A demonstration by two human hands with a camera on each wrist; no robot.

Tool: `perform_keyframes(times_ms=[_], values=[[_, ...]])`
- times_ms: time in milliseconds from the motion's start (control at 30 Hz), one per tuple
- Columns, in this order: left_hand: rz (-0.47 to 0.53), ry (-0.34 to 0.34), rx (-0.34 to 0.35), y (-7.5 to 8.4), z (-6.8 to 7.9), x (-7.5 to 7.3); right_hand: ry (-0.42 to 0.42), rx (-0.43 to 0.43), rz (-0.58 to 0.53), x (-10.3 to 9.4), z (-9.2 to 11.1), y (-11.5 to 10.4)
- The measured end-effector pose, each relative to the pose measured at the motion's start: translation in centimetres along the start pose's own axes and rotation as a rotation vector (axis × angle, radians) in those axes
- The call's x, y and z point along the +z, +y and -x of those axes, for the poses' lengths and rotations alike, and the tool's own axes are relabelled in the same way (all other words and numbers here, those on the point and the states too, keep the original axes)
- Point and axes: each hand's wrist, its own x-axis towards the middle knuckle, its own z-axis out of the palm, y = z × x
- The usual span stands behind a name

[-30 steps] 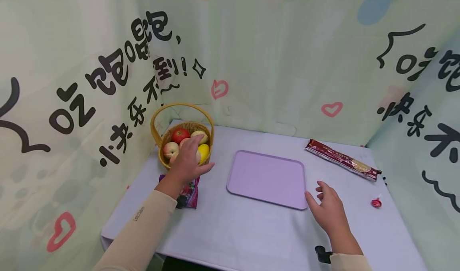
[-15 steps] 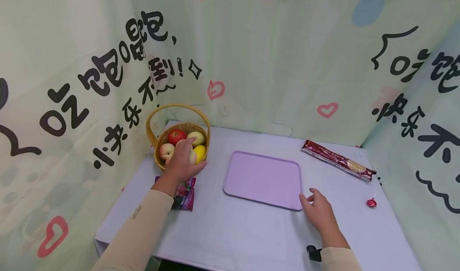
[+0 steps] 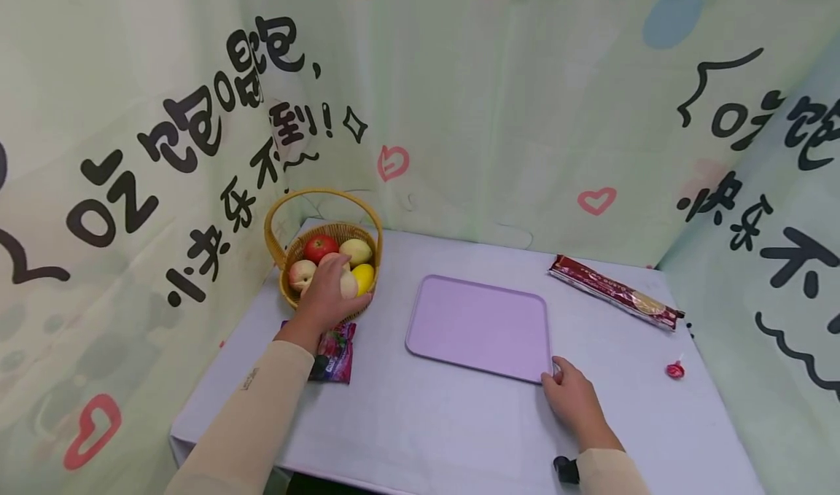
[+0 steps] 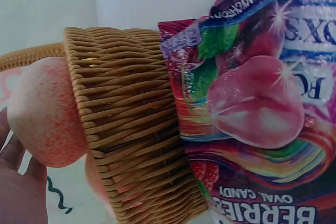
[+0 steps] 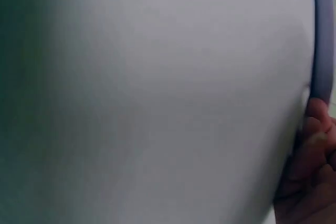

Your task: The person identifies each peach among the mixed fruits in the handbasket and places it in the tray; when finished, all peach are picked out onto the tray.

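Note:
At the left of the head view, my left hand (image 3: 324,298) reaches over the wicker basket (image 4: 126,114) and grips a peach (image 4: 48,111). In the left wrist view its fingers lie against the peach's side, which stands above the basket's rim. A red apple (image 3: 320,248), a yellow lemon (image 3: 364,279) and other pale fruit lie around it. Just in front of the basket is a purple candy bag (image 3: 337,353), partly hidden under my left wrist. My right hand (image 3: 574,400) pinches the near right corner of the lilac tray (image 3: 482,327), which lies on the table.
A long dark red snack pack (image 3: 613,291) lies at the back right of the white table (image 3: 426,429). Nearer sits a small red wrapped candy (image 3: 674,370). Printed curtains (image 3: 459,116) close off the back and both sides.
My right hand has moved in to the tray's corner and its fingers have closed on the edge. The left hand stays over the basket, its thumb drawn slightly inward.

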Motion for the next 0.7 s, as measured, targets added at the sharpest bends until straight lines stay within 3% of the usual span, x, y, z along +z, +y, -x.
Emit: perform_keyframes(times_ms=[233, 700], values=[[0.000, -0.026, -0.061, -0.5, -0.1, 0.0, 0.042, 0.012, -0.009, 0.7, -0.8, 0.3], [0.015, -0.053, -0.040, -1.9, -1.0, 0.7, 0.051, 0.030, -0.016, 0.7, -0.7, 0.7]])
